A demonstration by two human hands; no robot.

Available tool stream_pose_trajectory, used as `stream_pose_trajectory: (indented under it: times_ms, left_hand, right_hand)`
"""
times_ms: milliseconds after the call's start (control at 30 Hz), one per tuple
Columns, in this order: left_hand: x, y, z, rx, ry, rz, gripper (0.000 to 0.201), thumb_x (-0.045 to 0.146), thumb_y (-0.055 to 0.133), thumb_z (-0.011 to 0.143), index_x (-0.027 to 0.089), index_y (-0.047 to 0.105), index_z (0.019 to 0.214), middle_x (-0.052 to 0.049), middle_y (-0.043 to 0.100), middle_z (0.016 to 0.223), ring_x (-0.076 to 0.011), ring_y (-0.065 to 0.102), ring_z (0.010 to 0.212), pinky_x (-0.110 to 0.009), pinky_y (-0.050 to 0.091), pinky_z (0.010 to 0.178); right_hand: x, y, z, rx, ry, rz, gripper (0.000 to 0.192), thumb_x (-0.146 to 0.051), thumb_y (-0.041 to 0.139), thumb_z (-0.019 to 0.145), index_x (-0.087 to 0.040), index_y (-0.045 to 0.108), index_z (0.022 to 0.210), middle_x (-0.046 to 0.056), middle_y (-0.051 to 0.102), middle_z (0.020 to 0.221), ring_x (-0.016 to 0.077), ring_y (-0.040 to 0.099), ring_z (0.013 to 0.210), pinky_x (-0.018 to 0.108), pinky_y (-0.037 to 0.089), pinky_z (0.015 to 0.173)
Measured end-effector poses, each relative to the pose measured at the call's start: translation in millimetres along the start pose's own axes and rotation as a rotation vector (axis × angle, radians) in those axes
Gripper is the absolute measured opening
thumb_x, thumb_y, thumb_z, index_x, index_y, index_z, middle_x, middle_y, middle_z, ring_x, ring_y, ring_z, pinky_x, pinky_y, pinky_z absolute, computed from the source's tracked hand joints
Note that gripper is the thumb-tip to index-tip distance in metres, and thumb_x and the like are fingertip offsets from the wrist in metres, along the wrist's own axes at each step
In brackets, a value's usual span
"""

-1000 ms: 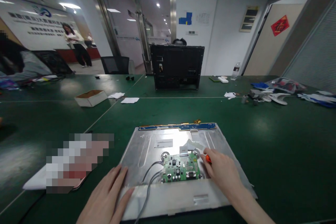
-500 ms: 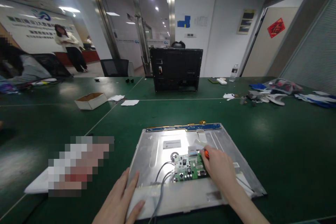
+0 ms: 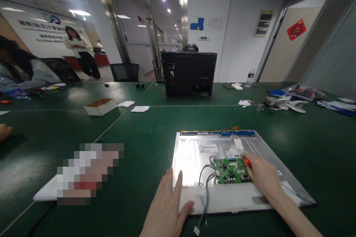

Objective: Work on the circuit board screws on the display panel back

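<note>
A silver metal display panel [image 3: 194, 148] lies flat on the green table, back side up, with a blue strip board [image 3: 217, 133] along its far edge. A small green circuit board [image 3: 230, 170] sits near its front, with grey cables [image 3: 205, 189] running off toward me. My left hand [image 3: 167, 207] rests flat on the panel's near left corner, fingers apart. My right hand [image 3: 263, 177] is closed around an orange-handled tool [image 3: 247, 162], its tip at the circuit board's right edge by a white ribbon cable [image 3: 235, 147].
A black monitor housing [image 3: 189, 74] stands upright at the far middle. A small cardboard box [image 3: 100, 106] and paper scraps lie to the left, parts and bags [image 3: 294, 98] to the right. A blurred white object [image 3: 80, 172] lies left of the panel. People are at the far left.
The view has shifted left, so the panel now sits further right in frame. Both hands keep their places on the panel and the tool.
</note>
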State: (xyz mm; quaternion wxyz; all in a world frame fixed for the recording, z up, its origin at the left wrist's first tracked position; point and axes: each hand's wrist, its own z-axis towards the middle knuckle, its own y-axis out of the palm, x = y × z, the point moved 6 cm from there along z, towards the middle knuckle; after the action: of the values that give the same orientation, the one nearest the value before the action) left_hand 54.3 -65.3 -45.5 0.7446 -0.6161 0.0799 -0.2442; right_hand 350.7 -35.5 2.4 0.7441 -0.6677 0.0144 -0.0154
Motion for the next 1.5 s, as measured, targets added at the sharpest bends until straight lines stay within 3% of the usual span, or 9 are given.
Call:
stream_pose_trajectory:
  times_ms: [133, 400, 600, 733, 833, 933, 1133, 1400, 1500]
  left_hand:
    - [24.1, 2.6, 18.4, -0.082, 0.021, 0.021, 0.067, 0.051, 0.048, 0.092, 0.012, 0.037, 0.145, -0.023, 0.038, 0.148, -0.0402, 0.036, 0.135, -0.053, 0.038, 0.105]
    - [62.3, 2.5, 47.6, -0.331, -0.039, -0.109, 0.078, 0.056, 0.050, 0.090, 0.004, 0.033, 0.147, -0.029, 0.022, 0.152, -0.0423, 0.018, 0.141, -0.056, 0.024, 0.113]
    - [91.0, 8.5, 61.4, -0.343, 0.038, -0.257, 0.084, 0.066, 0.042, 0.090, 0.008, 0.028, 0.150, -0.025, 0.012, 0.155, -0.0405, 0.011, 0.143, -0.052, 0.017, 0.116]
    - [109.8, 17.8, 72.8, -0.339, 0.094, -0.301, 0.087, 0.066, 0.045, 0.088, 0.007, 0.028, 0.150, -0.024, 0.010, 0.156, -0.0429, 0.009, 0.143, -0.056, 0.017, 0.115]
    - [123.3, 21.4, 82.8, -0.307, 0.111, -0.321, 0.086, 0.065, 0.045, 0.088, 0.007, 0.028, 0.150, -0.024, 0.012, 0.156, -0.0431, 0.010, 0.143, -0.056, 0.018, 0.115]
    - [137.2, 24.2, 91.0, -0.317, 0.128, -0.339, 0.085, 0.064, 0.045, 0.089, 0.006, 0.030, 0.149, -0.025, 0.014, 0.155, -0.0434, 0.011, 0.143, -0.056, 0.019, 0.115]
    - [157.8, 30.9, 104.8, -0.311, 0.177, -0.358, 0.088, 0.067, 0.042, 0.089, 0.003, 0.030, 0.148, -0.027, 0.016, 0.155, -0.0452, 0.013, 0.142, -0.059, 0.018, 0.114]
    - [184.1, 41.7, 120.5, -0.342, 0.185, -0.354, 0.088, 0.067, 0.039, 0.090, 0.002, 0.028, 0.148, -0.026, 0.015, 0.155, -0.0456, 0.009, 0.142, -0.058, 0.016, 0.115]
    - [191.8, 45.7, 126.1, -0.333, 0.200, -0.354, 0.088, 0.067, 0.041, 0.090, 0.002, 0.029, 0.148, -0.025, 0.016, 0.155, -0.0450, 0.010, 0.143, -0.058, 0.018, 0.115]
  right_hand:
    - [34.5, 3.8, 0.0, -0.037, 0.058, -0.060, 0.033, -0.017, 0.034, 0.097, -0.021, 0.063, 0.113, 0.011, 0.071, 0.108, 0.0266, 0.070, 0.085, 0.033, 0.047, 0.063]
    - [99.2, 14.1, 17.9, -0.060, 0.137, -0.165, 0.035, -0.024, 0.035, 0.097, -0.014, 0.067, 0.097, 0.015, 0.068, 0.103, 0.0285, 0.069, 0.081, 0.036, 0.047, 0.061]
    - [145.3, 6.2, 39.2, 0.007, 0.232, -0.170, 0.038, -0.022, 0.033, 0.095, -0.015, 0.068, 0.108, 0.017, 0.067, 0.113, 0.0313, 0.069, 0.083, 0.038, 0.049, 0.061]
    - [137.8, -6.9, 48.9, 0.096, 0.136, 0.024, 0.037, -0.036, 0.041, 0.091, -0.016, 0.072, 0.098, 0.014, 0.072, 0.102, 0.0309, 0.068, 0.084, 0.037, 0.051, 0.067]
    - [110.7, -4.8, 52.8, 0.009, -0.078, 0.238, 0.038, -0.047, 0.046, 0.086, -0.021, 0.073, 0.087, 0.010, 0.075, 0.092, 0.0291, 0.068, 0.085, 0.035, 0.050, 0.073]
    - [96.7, 1.2, 53.3, -0.070, -0.159, 0.305, 0.034, -0.049, 0.049, 0.081, -0.023, 0.071, 0.082, 0.009, 0.075, 0.089, 0.0281, 0.068, 0.083, 0.034, 0.049, 0.073]
    - [114.6, 9.0, 55.6, -0.034, -0.152, 0.266, 0.028, -0.041, 0.045, 0.082, -0.023, 0.065, 0.074, 0.008, 0.072, 0.076, 0.0263, 0.066, 0.072, 0.032, 0.046, 0.063]
    - [117.1, 10.3, 53.3, 0.019, -0.174, 0.187, 0.027, -0.034, 0.043, 0.084, -0.022, 0.067, 0.080, 0.010, 0.073, 0.090, 0.0275, 0.068, 0.081, 0.034, 0.049, 0.067]
    - [137.1, 8.4, 43.1, 0.008, -0.138, 0.255, 0.031, -0.041, 0.045, 0.083, -0.022, 0.070, 0.088, 0.011, 0.072, 0.095, 0.0290, 0.069, 0.082, 0.037, 0.051, 0.071]
